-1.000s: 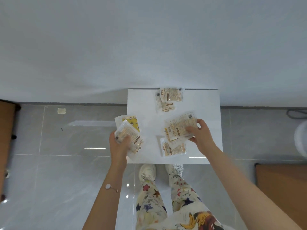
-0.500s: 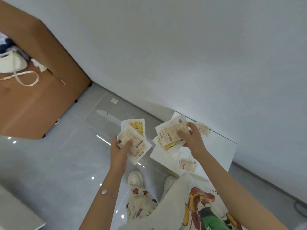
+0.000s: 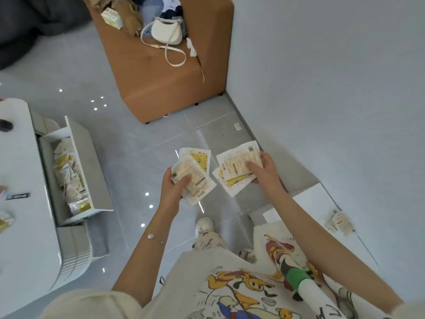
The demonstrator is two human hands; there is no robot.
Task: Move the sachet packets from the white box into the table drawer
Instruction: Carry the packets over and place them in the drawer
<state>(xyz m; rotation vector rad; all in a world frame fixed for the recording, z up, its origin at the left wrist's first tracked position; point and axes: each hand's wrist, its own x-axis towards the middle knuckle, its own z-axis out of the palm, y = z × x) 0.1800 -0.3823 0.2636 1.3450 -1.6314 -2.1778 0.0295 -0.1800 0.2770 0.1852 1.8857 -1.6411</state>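
Centrally in the head view, both hands are raised over the grey tiled floor (image 3: 138,146), each with a bunch of sachet packets. The left hand (image 3: 171,188) grips the left bunch (image 3: 195,173). Its thumb lies across the printed face of the top packet, the fingers curl underneath, and a yellow-printed packet fans out behind. The right hand (image 3: 265,173) pinches the right bunch (image 3: 234,168) the same way, with the thumb pressed on the top packet and the fingers behind. A yellow-printed packet shows below that one. The two bunches sit just beside each other with a narrow gap between them.

At the left edge stands the white bench (image 3: 20,226), with its drawer (image 3: 92,162) standing open over the floor. Stored packets (image 3: 66,173) lie heaped along the drawer, well apart from the hands. At the lower right, partly behind the right forearm, is the white box (image 3: 315,199). A few leftover packets (image 3: 339,223) lie on its white surface, blurred.

Farther up, a brown sofa (image 3: 165,77) stands against the pale wall (image 3: 333,77). A white handbag (image 3: 166,31) and its strap lie on the seat, among other items too jumbled to tell. A thin bracelet (image 3: 151,236) sits on the left wrist. A white shoe (image 3: 204,225) shows below the hands, above a cartoon-printed garment (image 3: 241,284).
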